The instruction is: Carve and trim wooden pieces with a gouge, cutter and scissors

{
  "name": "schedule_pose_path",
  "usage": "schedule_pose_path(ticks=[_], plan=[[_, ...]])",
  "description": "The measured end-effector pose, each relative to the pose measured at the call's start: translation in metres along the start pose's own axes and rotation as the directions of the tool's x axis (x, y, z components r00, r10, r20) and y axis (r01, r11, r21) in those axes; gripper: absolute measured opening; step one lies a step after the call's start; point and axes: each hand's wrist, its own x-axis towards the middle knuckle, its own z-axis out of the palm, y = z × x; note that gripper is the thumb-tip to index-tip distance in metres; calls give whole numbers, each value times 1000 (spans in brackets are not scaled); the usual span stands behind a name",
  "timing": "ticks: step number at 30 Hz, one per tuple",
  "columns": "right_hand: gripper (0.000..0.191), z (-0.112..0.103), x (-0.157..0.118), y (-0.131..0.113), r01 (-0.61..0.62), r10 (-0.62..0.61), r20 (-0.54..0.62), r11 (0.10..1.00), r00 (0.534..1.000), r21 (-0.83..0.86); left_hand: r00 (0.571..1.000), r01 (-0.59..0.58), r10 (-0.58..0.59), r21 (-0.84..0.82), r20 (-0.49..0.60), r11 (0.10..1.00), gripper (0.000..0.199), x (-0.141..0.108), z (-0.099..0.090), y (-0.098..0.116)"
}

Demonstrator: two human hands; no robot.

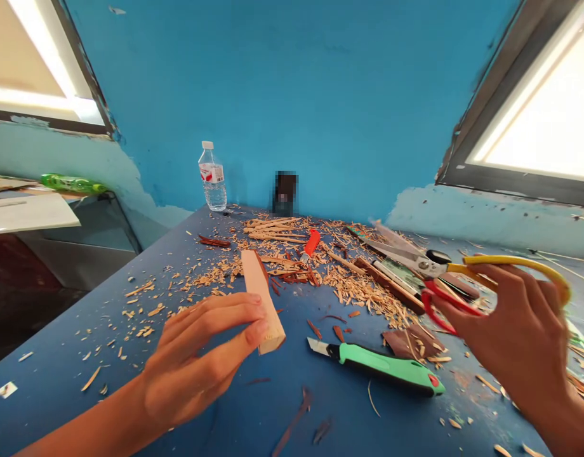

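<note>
My left hand [204, 355] has its thumb and fingers closed on a pale wooden block [256, 276], tilted up with its near end towards me. Bark-brown colour shows along the block's right side. In my right hand [523, 330] is a pair of scissors [418, 261], one handle loop yellow and the other red. Their blades are apart and point left, above the table. A green utility knife [387, 367] lies between my hands with its blade out, pointing left.
Wood shavings [363, 298] litter the blue table [144, 393]. A red cutter [311, 244] and thin sticks [273, 227] lie farther back. A water bottle [212, 178] stands at the back left. Behind the scissors lie a brown stick [391, 289] and other tools.
</note>
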Motion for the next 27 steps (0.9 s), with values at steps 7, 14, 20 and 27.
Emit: schedule_pose_path(ticks=[7,14,20,27], plan=[[73,-2,-5,-50,-637,24,655,265,755,724,995,-46,37,-90,-93,995,27,3,6,-11],[81,-32,-20,-117,-794,-360,709,-326,606,513,988,-70,69,-3,-136,998,20,6,7,-17],[65,-48,-22,-134,-854,-599,623,-455,504,254,987,-84,83,4,-139,996,19,4,6,-19],[63,-68,-48,-128,-887,-471,834,-458,290,50,990,-57,63,48,-126,997,22,10,4,-16]])
